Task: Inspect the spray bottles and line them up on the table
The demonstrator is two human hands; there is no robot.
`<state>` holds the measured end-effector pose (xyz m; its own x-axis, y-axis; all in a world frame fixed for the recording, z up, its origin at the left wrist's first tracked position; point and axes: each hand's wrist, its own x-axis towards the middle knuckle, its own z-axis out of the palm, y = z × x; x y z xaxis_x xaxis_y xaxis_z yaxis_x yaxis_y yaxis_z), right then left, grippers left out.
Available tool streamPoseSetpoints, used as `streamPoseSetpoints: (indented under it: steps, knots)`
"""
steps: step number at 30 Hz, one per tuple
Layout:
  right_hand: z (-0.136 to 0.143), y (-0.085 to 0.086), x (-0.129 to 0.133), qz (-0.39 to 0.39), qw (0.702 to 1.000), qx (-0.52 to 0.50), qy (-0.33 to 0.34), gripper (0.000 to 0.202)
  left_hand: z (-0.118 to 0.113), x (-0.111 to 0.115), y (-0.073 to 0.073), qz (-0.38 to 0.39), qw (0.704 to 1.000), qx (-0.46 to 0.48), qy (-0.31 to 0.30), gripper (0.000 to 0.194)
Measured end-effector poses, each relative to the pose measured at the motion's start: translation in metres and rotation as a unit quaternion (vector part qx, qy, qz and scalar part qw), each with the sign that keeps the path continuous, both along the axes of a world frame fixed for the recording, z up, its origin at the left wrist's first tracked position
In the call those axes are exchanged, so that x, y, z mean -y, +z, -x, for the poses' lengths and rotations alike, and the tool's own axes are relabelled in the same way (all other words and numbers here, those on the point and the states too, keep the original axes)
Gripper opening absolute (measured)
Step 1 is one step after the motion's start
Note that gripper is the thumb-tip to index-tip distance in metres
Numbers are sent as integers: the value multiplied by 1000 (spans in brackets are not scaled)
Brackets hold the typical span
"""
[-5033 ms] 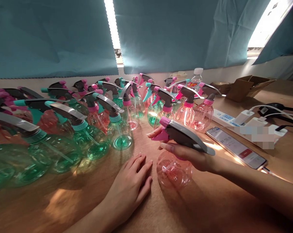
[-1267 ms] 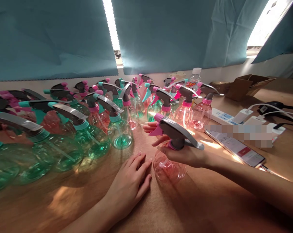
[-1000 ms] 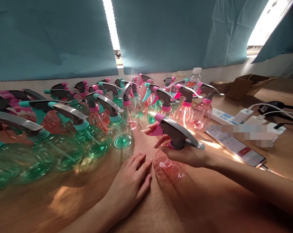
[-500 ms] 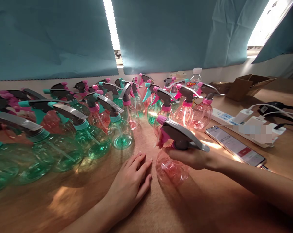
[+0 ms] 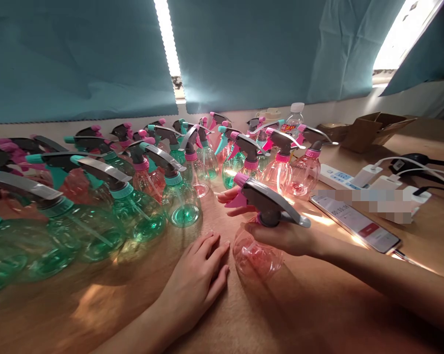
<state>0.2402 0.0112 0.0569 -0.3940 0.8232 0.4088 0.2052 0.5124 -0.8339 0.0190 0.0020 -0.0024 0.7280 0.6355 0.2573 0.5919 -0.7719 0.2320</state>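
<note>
Head view: spray bottle [image 5: 269, 215], translucent pink, grey-topped.

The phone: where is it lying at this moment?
In the head view, the phone lies on the table at right, between the right forearm and the white power strip.

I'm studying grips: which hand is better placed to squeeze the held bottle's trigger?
Probably the right hand: it holds the pink spray bottle, with fingers by the trigger. The left hand lies on the table, holding nothing.
</note>
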Motion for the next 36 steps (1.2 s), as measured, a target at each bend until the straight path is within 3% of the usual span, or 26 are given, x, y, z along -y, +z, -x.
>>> streamPoseSetpoints:
  steps: [13,19,36]
  knots:
    - [-4,-5,-2,-13,1000,6,-6,61,1,0,-4,0,1000,13,6,33]
    - [-4,-6,-6,-2,999,-25,44,54,1,0,-4,-1,1000,10,4,33]
    - [-3,-9,-5,2,999,27,-33,61,2,0,-3,4,1000,3,2,33]
